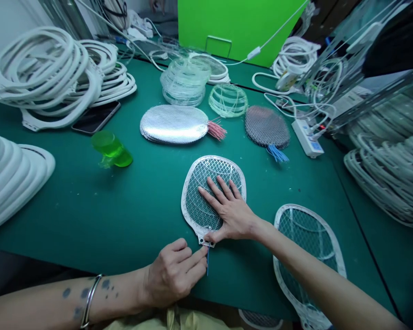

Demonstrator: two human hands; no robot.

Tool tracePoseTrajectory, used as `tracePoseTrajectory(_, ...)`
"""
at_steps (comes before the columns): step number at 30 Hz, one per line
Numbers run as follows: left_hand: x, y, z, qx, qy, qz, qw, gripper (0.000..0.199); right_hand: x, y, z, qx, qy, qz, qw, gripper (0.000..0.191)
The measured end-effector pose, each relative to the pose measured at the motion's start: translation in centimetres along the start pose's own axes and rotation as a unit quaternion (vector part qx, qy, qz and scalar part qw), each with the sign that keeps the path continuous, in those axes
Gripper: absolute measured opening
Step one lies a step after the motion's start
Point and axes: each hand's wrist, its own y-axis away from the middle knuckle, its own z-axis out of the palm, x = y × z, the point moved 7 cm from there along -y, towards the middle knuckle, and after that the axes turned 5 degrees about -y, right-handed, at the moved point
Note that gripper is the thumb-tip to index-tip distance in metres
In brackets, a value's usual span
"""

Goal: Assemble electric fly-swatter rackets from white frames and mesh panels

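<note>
An electric swatter head (189,188), a pale rounded frame with wire mesh, lies flat on the green table with its narrow neck toward me. Spread over its mesh is my right hand (232,215), open, the thumb pressing down at the neck. My left hand (177,272) is closed just below, with the index fingertip touching the neck's lower edge. A thin blue wire (208,266) hangs from the neck beside the left fingertips. Whether those fingers pinch anything is hidden.
A second swatter head (280,238) lies at right, under my forearm. Beyond are mesh stacks with red wires (174,123) and blue wires (266,126), clear rings (186,82), a green tape roll (112,149), a phone (96,118), a power strip (307,137) and white frames (41,78).
</note>
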Motion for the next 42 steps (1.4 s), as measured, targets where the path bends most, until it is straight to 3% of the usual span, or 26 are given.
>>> tracePoseTrajectory(2,-0.5,-0.3,-0.2,-0.048,0.03,0.025,0.998,0.014,0.0,0.0,-0.1,-0.005,-0.005,0.002,1.0,0.122)
tracePoseTrajectory(4,-1.9,-1.4,-0.4,-0.125,0.155,0.025,0.98,0.01,0.0,0.1,-0.1,-0.019,-0.015,0.006,1.0,0.123)
tracePoseTrajectory(6,-4.6,-3.1,-0.5,-0.187,0.281,-0.038,0.94,0.016,-0.1,0.1,-0.1,-0.029,-0.029,0.004,0.999,0.122)
tracePoseTrajectory(7,-6.5,-4.0,-0.3,-0.194,0.296,-0.087,0.931,0.022,-0.1,0.1,-0.2,-0.03,-0.037,0.001,0.999,0.121)
tracePoseTrajectory(9,-10.5,-5.6,0.2,-0.175,0.215,-0.173,0.945,0.036,-0.1,0.1,-0.4,-0.022,-0.053,-0.008,0.998,0.12)
tracePoseTrajectory(10,-12.0,-6.2,0.7,-0.167,0.148,-0.185,0.957,0.042,-0.2,0.2,-0.6,-0.017,-0.063,-0.013,0.998,0.119)
tracePoseTrajectory(13,-14.1,-6.7,3.7,-0.19,0.008,-0.149,0.97,0.056,-0.4,0.6,-1.3,-0.008,-0.107,-0.027,0.994,0.119)
tracePoseTrajectory(15,-14.5,-6.4,5.2,-0.191,-0.038,-0.136,0.971,0.057,0.0,0.8,-1.9,0.006,-0.152,-0.012,0.988,0.114)
tracePoseTrajectory(17,-14.4,-6.0,5.6,-0.183,-0.063,-0.133,0.972,0.058,1.5,0.9,-2.8,0.065,-0.185,0.053,0.979,0.094)
tracePoseTrajectory(20,-14.2,-6.3,5.3,-0.18,-0.077,-0.133,0.972,0.06,4.1,0.8,-3.8,0.155,-0.124,0.153,0.968,0.086)
tracePoseTrajectory(23,-14.2,-7.3,5.0,-0.181,-0.081,-0.123,0.972,0.059,5.1,-0.2,-3.3,0.118,-0.035,0.149,0.981,0.1)
tracePoseTrajectory(26,-14.2,-8.3,5.4,-0.195,-0.065,-0.108,0.973,0.059,5.7,-0.7,-2.7,0.087,-0.014,0.147,0.985,0.097)
tracePoseTrajectory(31,-14.0,-8.7,6.2,-0.183,-0.054,-0.141,0.971,0.071,5.7,-0.6,-2.4,0.102,-0.005,0.15,0.983,0.094)
tracePoseTrajectory(34,-13.6,-8.3,6.7,-0.19,-0.058,-0.134,0.971,0.065,5.9,-0.4,-2.5,0.099,-0.013,0.142,0.985,0.095)
tracePoseTrajectory(39,-13.7,-7.8,7.1,-0.202,-0.061,-0.123,0.97,0.065,6.0,-0.3,-2.7,0.023,-0.053,0.088,0.994,0.104)
tracePoseTrajectory(42,-13.7,-7.8,7.1,-0.198,-0.064,-0.125,0.97,0.071,6.2,-0.3,-2.9,0.015,-0.038,0.094,0.995,0.112)
